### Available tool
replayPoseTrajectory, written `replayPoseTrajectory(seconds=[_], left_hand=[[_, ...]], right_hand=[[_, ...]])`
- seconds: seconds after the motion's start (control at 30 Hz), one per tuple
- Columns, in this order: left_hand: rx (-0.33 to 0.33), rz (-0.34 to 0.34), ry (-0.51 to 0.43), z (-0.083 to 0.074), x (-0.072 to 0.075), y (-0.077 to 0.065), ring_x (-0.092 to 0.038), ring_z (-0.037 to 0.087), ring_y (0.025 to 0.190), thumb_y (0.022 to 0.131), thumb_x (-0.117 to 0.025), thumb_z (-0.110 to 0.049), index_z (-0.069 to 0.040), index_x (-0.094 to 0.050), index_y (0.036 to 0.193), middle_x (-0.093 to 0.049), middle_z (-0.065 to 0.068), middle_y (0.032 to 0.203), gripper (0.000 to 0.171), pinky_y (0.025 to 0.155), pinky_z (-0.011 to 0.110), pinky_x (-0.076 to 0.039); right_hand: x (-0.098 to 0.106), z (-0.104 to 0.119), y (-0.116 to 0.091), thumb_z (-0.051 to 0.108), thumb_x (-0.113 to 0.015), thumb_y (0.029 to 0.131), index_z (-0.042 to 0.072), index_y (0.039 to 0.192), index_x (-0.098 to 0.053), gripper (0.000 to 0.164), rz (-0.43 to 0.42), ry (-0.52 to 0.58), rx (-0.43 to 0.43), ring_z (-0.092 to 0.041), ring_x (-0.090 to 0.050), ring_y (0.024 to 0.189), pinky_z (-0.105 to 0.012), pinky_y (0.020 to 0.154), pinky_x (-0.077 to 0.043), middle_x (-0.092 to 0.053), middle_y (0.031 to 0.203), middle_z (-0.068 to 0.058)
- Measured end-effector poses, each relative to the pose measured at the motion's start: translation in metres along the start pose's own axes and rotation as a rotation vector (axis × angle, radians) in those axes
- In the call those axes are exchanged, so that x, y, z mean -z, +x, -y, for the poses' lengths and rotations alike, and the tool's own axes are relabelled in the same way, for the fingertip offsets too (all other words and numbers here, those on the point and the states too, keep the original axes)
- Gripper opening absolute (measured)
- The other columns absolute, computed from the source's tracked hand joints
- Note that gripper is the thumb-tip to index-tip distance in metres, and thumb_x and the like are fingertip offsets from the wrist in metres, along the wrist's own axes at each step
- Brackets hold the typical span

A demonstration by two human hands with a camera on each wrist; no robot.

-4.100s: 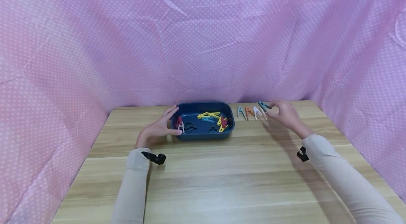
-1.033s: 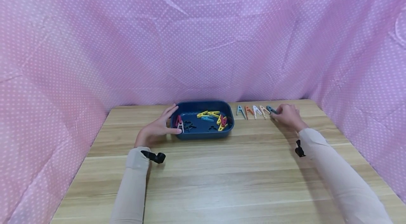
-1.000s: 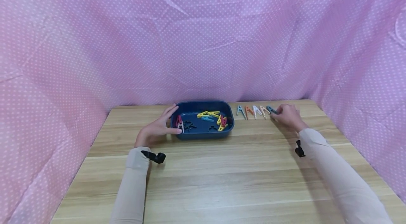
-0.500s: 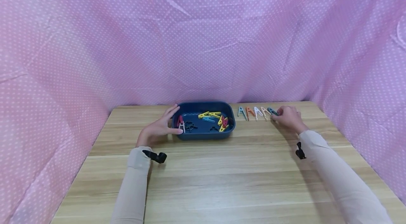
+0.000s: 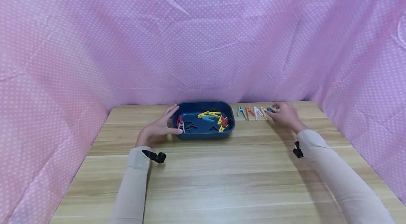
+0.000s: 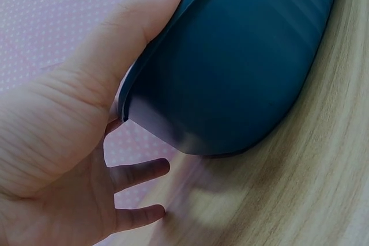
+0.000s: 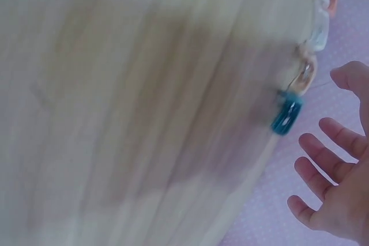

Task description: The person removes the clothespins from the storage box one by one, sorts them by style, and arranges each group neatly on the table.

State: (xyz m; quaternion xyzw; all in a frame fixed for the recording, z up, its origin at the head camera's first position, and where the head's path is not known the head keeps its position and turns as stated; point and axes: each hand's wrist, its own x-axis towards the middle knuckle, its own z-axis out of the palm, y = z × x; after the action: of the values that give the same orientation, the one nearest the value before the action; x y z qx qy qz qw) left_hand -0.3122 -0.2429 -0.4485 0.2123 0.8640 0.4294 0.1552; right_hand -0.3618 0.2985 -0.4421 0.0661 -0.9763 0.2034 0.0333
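My left hand holds the left end of a dark blue plastic basin, thumb at the near corner and fingers at the far one. The left wrist view shows the thumb over the basin's rim, with two fingers spread free below. My right hand hovers by the right end of a row of clothespins, its fingers loosely bent and apart in the right wrist view. Nearest to it lies a dark teal clothespin. Leftward follow a cream clothespin, a white one, an orange one and a light blue one.
Inside the basin lie yellow clothespins, a blue clothespin, red ones, a pale pink one and black ring-shaped pieces. Pink dotted cloth hangs behind the wooden table.
My right hand has carried the dark teal clothespin to the row's right end, set it down beside the cream one and let go. The left hand and basin have stayed put.
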Motion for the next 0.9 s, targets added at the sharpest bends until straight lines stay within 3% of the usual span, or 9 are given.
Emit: replayPoseTrajectory(seconds=[0.2, 0.33, 0.57, 0.9], left_hand=[[-0.013, -0.002, 0.044, 0.0, 0.001, 0.001, 0.003, 0.038, 0.159, 0.09, -0.079, -0.031, -0.021, -0.004, 0.166, 0.009, 0.009, 0.173, 0.107, 0.122, 0.07, -0.013], [-0.027, -0.001, 0.052, 0.0, 0.001, 0.001, 0.003, 0.04, 0.158, 0.09, -0.08, -0.027, -0.018, -0.004, 0.166, 0.009, 0.011, 0.172, 0.108, 0.12, 0.071, -0.013], [-0.039, 0.004, 0.043, 0.001, 0.002, 0.002, 0.003, 0.041, 0.158, 0.088, -0.082, -0.026, -0.014, -0.004, 0.165, 0.011, 0.01, 0.172, 0.11, 0.12, 0.072, -0.013], [-0.048, 0.012, 0.028, 0.002, 0.001, 0.004, 0.006, 0.039, 0.158, 0.087, -0.082, -0.025, -0.014, -0.002, 0.165, 0.012, 0.009, 0.172, 0.112, 0.121, 0.071, -0.013]], right_hand=[[-0.002, 0.025, 0.005, 0.027, -0.07, 0.095, -0.01, 0.125, -0.063, 0.048, -0.044, 0.057, 0.077, -0.051, -0.058, 0.119, -0.063, 0.103, -0.044, -0.064, 0.127, -0.033], [-0.002, 0.051, 0.006, 0.025, -0.07, 0.094, -0.011, 0.127, -0.061, 0.049, -0.037, 0.13, 0.11, -0.051, -0.057, 0.122, -0.062, 0.107, -0.043, -0.062, 0.13, -0.034], [-0.011, 0.099, 0.012, 0.026, -0.073, 0.092, -0.008, 0.122, -0.066, 0.046, -0.092, 0.144, 0.219, -0.047, -0.057, 0.122, -0.06, 0.11, -0.039, -0.068, 0.124, -0.028], [-0.036, 0.167, 0.014, 0.024, -0.074, 0.092, -0.001, 0.119, -0.071, 0.037, -0.057, 0.269, 0.342, -0.037, -0.058, 0.122, -0.058, 0.109, -0.039, -0.072, 0.122, -0.019]])
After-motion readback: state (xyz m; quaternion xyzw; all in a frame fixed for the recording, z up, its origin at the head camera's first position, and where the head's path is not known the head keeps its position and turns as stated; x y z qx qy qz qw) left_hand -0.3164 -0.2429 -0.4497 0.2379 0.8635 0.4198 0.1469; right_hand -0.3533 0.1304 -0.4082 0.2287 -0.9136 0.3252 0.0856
